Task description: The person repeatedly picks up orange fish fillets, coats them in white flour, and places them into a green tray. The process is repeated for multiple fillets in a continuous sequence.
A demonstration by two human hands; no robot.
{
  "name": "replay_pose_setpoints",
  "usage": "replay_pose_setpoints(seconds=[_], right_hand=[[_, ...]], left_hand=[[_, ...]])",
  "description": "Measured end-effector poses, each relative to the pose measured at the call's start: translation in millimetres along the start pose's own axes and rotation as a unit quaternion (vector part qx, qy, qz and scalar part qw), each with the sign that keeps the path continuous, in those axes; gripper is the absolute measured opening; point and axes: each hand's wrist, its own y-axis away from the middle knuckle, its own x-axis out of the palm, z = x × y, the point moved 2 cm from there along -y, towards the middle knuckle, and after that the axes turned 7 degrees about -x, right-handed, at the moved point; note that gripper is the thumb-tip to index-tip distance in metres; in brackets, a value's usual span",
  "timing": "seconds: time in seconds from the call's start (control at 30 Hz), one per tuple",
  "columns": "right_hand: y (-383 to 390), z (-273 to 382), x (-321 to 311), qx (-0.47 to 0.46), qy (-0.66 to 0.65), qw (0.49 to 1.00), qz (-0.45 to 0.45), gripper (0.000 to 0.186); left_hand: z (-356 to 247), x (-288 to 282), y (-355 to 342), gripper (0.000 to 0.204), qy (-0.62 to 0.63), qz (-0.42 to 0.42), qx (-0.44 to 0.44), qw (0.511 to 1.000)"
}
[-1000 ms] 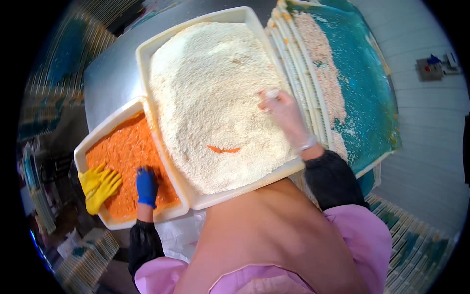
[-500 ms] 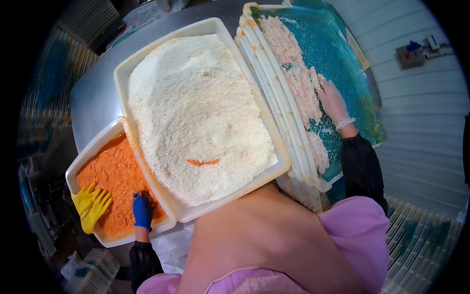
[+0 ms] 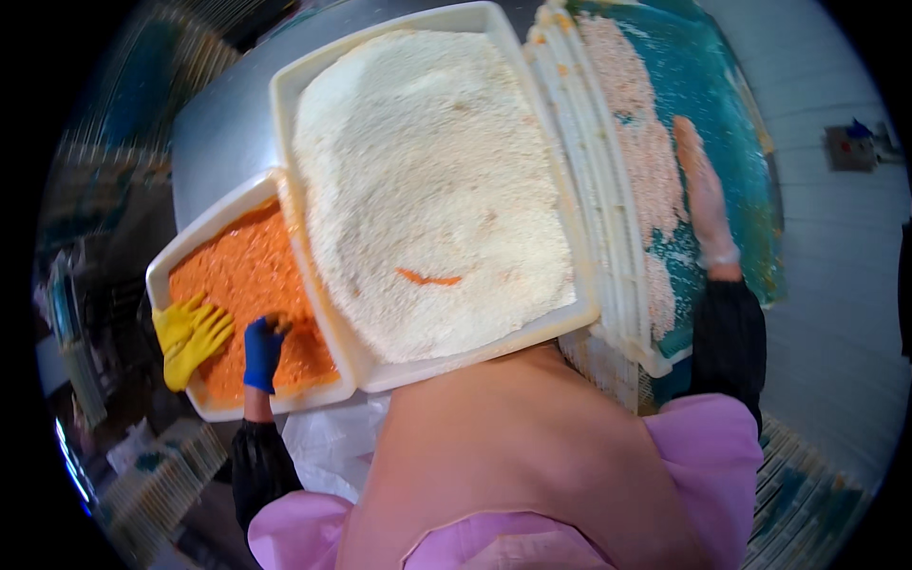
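Note:
My left hand (image 3: 262,355), in a blue glove, is over the orange, wet mix (image 3: 237,274) in the smaller white tub (image 3: 157,275). Its fingers, smeared orange-brown, are curled together; what they hold, if anything, cannot be made out. On the teal tray (image 3: 752,209) at the right, my right hand (image 3: 705,195) wears a thin see-through glove. Its fingers are stretched straight alongside a row of crumb-coated pieces (image 3: 646,133), holding nothing visible. Between my hands stands a large white tub (image 3: 285,114) of pale crumbs (image 3: 427,171), with an orange strip (image 3: 428,277) lying on them.
A yellow glove (image 3: 193,337) rests over the smaller tub's left edge. The teal tray tops a stack of white-rimmed trays (image 3: 598,190). The tubs stand on a metal table (image 3: 223,123). More stacked racks (image 3: 171,475) stand at lower left.
My left hand has come up out of the orange mix. My right hand has straightened its fingers and slid to the right side of the coated pieces. The whole view has shifted.

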Motion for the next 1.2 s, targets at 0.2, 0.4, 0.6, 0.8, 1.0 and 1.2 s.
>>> replay_pose_setpoints(seconds=[0.2,0.4,0.6,0.8,1.0,1.2], right_hand=[[52,74,70,-0.030,-0.010,0.996,0.079,0.065],[93,89,109,-0.063,0.008,0.987,0.149,0.074],[103,93,136,-0.047,-0.043,0.974,0.215,0.079],[108,90,138,-0.066,-0.056,0.980,0.177,0.072],[118,89,163,-0.065,-0.074,0.970,0.224,0.070],[138,65,173,0.008,-0.129,0.972,0.195,0.050]], left_hand=[[6,1,-24,0.014,-0.028,-0.109,-0.003,0.994],[-3,2,-27,0.025,0.036,-0.175,-0.054,0.982],[33,13,-47,0.027,-0.018,-0.153,-0.049,0.987],[-66,-23,-35,0.021,0.254,-0.072,-0.039,0.964],[-212,52,-15,0.027,0.003,0.113,0.349,0.930],[-206,109,-26,0.017,-0.228,0.124,0.286,0.922]])
